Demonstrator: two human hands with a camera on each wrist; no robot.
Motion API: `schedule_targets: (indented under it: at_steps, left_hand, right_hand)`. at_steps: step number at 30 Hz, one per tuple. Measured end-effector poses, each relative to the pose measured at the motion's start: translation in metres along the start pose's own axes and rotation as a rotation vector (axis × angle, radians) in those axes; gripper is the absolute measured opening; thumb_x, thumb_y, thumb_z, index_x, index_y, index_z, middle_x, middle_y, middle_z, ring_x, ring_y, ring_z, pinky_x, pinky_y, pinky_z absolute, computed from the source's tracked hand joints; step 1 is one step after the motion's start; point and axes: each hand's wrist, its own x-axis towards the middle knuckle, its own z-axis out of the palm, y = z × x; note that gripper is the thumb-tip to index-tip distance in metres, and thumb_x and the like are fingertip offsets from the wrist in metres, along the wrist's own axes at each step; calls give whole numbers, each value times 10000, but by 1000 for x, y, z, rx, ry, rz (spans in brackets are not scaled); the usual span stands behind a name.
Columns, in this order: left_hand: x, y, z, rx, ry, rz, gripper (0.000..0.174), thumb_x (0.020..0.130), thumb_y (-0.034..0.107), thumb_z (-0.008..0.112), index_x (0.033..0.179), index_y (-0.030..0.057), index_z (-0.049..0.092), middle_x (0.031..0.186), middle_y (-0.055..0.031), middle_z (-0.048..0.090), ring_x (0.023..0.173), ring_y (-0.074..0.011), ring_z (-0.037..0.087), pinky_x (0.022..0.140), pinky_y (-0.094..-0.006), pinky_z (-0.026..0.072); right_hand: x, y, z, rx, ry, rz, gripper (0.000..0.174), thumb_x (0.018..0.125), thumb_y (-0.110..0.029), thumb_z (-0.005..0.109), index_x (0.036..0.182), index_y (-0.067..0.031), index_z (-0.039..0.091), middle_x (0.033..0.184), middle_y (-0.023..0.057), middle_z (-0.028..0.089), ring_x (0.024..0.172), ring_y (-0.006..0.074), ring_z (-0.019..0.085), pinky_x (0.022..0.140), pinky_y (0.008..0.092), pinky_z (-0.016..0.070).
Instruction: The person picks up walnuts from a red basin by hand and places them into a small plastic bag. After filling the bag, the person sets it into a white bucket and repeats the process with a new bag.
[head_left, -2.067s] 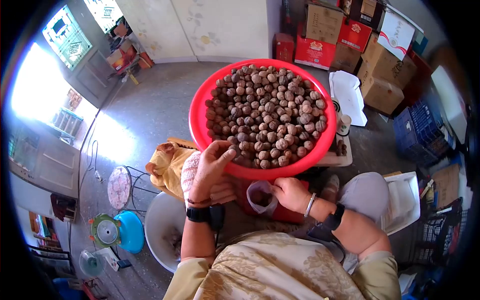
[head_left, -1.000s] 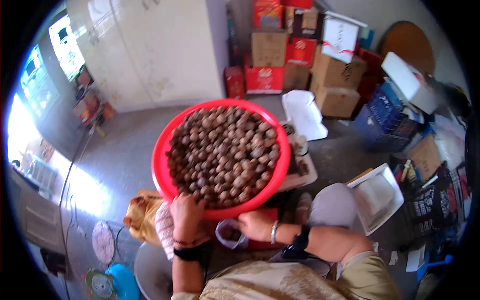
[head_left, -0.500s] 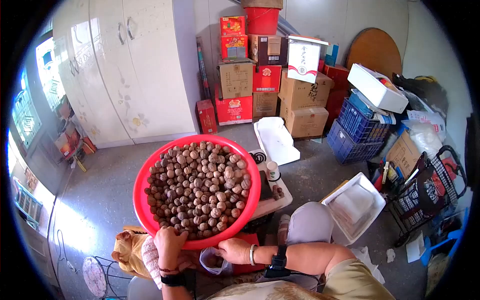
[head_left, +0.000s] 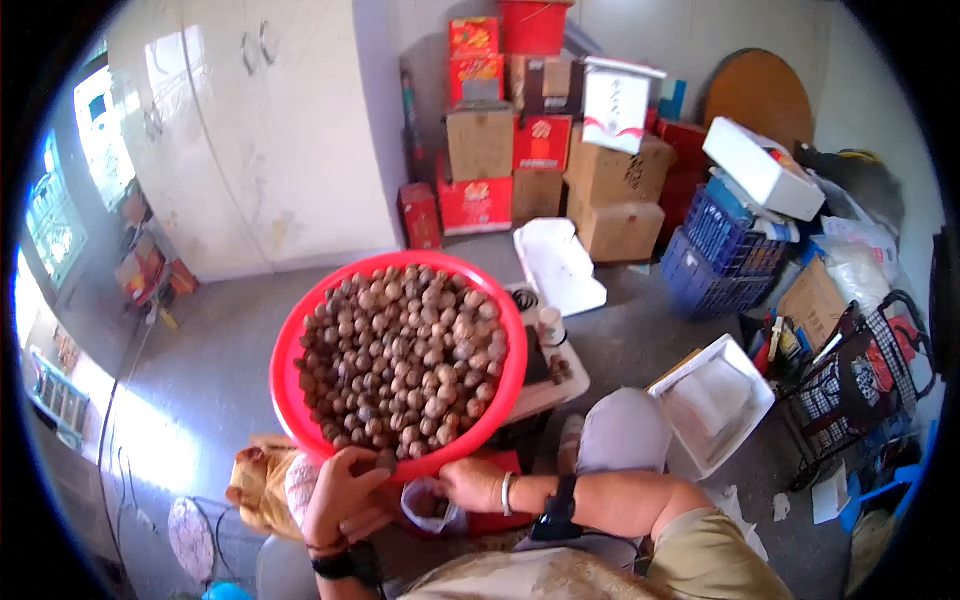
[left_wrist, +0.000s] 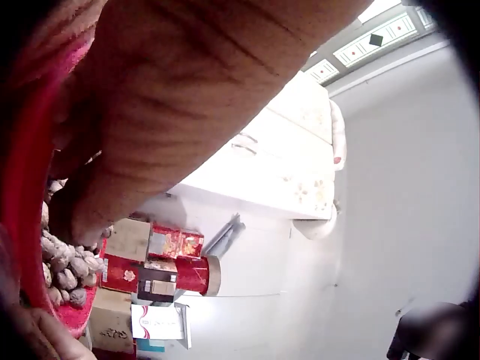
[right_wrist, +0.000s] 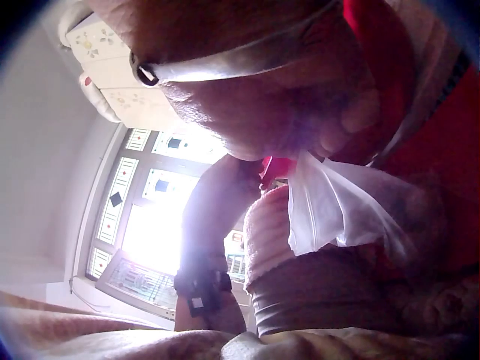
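Observation:
A red basin (head_left: 515, 345) full of walnuts (head_left: 400, 350) stands in front of the person in the head view. At its near rim the left hand (head_left: 340, 505) pinches a walnut (head_left: 386, 460) between thumb and fingers. The left wrist view shows the left hand (left_wrist: 150, 112) large over the basin's red wall (left_wrist: 30, 187), with walnuts (left_wrist: 66, 279) below the fingers. Just below the rim, the right hand (head_left: 475, 485) grips the edge of a thin plastic bag (head_left: 450, 522), whose mouth is open. The bag (right_wrist: 330, 202) hangs from the right hand's fingers (right_wrist: 349, 124) in the right wrist view.
Behind the basin are stacked boxes (head_left: 480, 205) and a white foam lid (head_left: 560, 268). Blue crates (head_left: 710, 270), a white foam box (head_left: 745, 370) and a black cart (head_left: 835, 400) stand on the right. A yellow cloth bag (head_left: 262, 480) lies left of the hands.
The left hand has turned and drawn back from the walnuts to the near rim, now with a walnut at its fingertips. The right hand keeps hold of the bag. The head view has swung right since earlier.

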Motion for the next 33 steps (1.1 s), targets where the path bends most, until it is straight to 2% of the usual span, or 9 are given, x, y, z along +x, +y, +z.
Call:
schedule_targets:
  at_steps: [5,8,10,14,19,23,26,28,33]
  left_hand:
    - [-12,19,-3,-14,-152,15,370,840,222,785,1101,-26,698,930,-114,739,851,-158,688,769,-314,556]
    - [-15,26,-7,-34,-201,-5,347,846,217,780,1085,-20,698,894,-89,722,822,-143,669,739,-303,547]
    - [-13,15,-6,29,-189,96,331,843,212,777,1067,-19,698,882,-81,714,807,-141,661,729,-306,543]
    - [-16,24,-6,2,-275,-68,319,834,167,782,1097,8,698,963,-74,740,888,-132,674,799,-304,556]
    - [-14,19,3,-60,-364,58,259,867,114,753,1095,8,687,876,-23,694,786,-95,644,697,-271,546]
    - [-17,32,4,-92,-321,-60,222,879,89,734,1080,6,687,865,-20,697,770,-93,634,694,-278,543]
    - [-8,16,7,-60,-215,-62,237,862,79,735,1082,8,683,872,-48,698,809,-134,649,741,-303,542]
    - [1,8,9,128,52,166,272,841,137,739,1081,18,693,947,-161,673,851,-285,668,767,-375,544]
    - [33,-18,26,322,278,291,316,836,111,710,1138,30,671,1126,-209,623,1002,-402,635,855,-440,538]
  right_hand:
    - [4,8,5,11,-20,39,485,974,-451,574,847,-7,721,853,280,683,805,436,692,714,516,532]
    - [1,5,4,-4,23,33,361,925,-340,656,846,9,704,847,278,674,828,451,677,745,516,530]
    - [-2,-1,-1,13,35,15,355,933,-328,644,830,8,698,836,276,672,828,456,671,750,523,525]
    - [-3,-6,-4,10,46,5,343,939,-311,634,823,7,691,829,274,671,829,453,670,756,524,521]
    - [-3,-8,-6,3,11,39,327,943,-297,628,829,5,683,827,268,670,836,448,668,765,525,518]
    - [-3,-3,-2,-2,71,-12,290,929,-258,640,802,2,655,772,251,652,770,442,656,696,510,519]
    - [-3,-8,-6,5,19,34,329,942,-306,627,855,4,693,839,265,678,839,447,672,766,524,524]
    - [-3,-6,-5,-10,12,55,339,938,-323,628,866,0,698,848,264,682,848,446,676,772,526,525]
    - [-1,0,2,25,24,75,354,939,-350,617,881,-11,703,870,262,685,868,451,674,784,537,522]
